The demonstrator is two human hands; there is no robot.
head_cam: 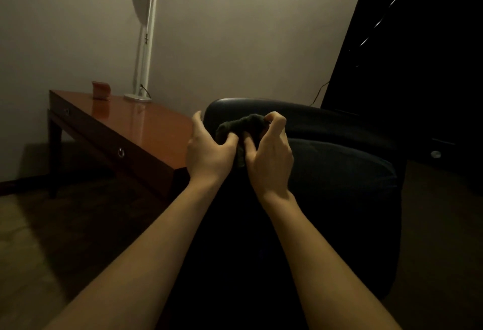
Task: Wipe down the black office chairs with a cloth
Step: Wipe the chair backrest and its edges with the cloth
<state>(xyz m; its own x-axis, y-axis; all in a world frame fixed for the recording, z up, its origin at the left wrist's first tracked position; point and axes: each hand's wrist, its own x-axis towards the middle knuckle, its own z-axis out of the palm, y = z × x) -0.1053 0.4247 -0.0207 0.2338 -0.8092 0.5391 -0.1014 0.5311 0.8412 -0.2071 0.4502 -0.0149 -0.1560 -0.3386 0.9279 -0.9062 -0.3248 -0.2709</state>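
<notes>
Two bare forearms reached forward from the bottom edge, over a dim floor. The left hand (209,153) had its thumb pressed into the near end of the cloth (241,127), while its other fingers (197,120) stood straight and spread upward, off the fabric. The right hand (269,157) had its fingers curled round the cloth, pinching the bunched fabric at its far right end and again lower down by the thumb. The cloth was a dark, crumpled wad held between both hands above the chair (339,173); its long axis ran roughly left to right along the top, with a short tail hanging down toward the viewer between the two palms. The black chair lay just behind and below the hands, its padded seat to the right and its curved back edge rising beyond the cloth. To the left stood a glossy reddish-brown counter (146,125) carrying a small red object (100,90) and the round base of a white lamp (146,42) near the wall. At the far right a tall black panel (418,55) leaned close to the chair.
</notes>
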